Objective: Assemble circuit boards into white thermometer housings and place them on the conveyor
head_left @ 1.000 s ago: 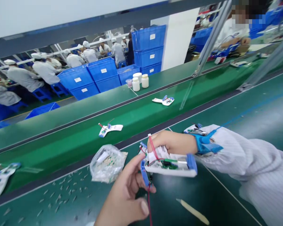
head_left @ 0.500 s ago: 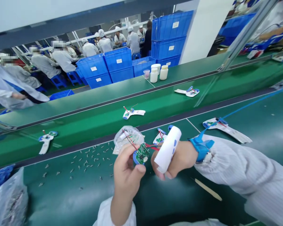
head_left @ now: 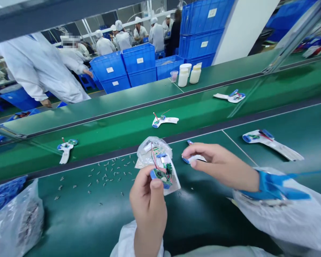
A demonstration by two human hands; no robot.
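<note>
My left hand (head_left: 149,203) pinches a small green circuit board (head_left: 160,175) with a blue edge between thumb and fingers. Thin red and black wires rise from it. Right against the board is a white plastic housing (head_left: 176,180) with blue and green parts; whether it rests on the bench or hangs from the hand I cannot tell. My right hand (head_left: 216,162), a blue strap (head_left: 275,187) at its wrist, is open with thumb and fingers apart. It hovers over another white housing (head_left: 199,158) with blue parts, partly hidden by the fingers.
A clear plastic bag (head_left: 147,150) of small parts sits behind my left hand. Several small metal pieces (head_left: 104,176) lie scattered left. A larger bag (head_left: 29,221) is at front left. Housings (head_left: 166,120) lie on the green belt (head_left: 123,134); another housing (head_left: 273,144) lies right.
My right hand has let go of the white housing, which is now beside the board in my left hand, and has moved right and up. The view has shifted slightly.
</note>
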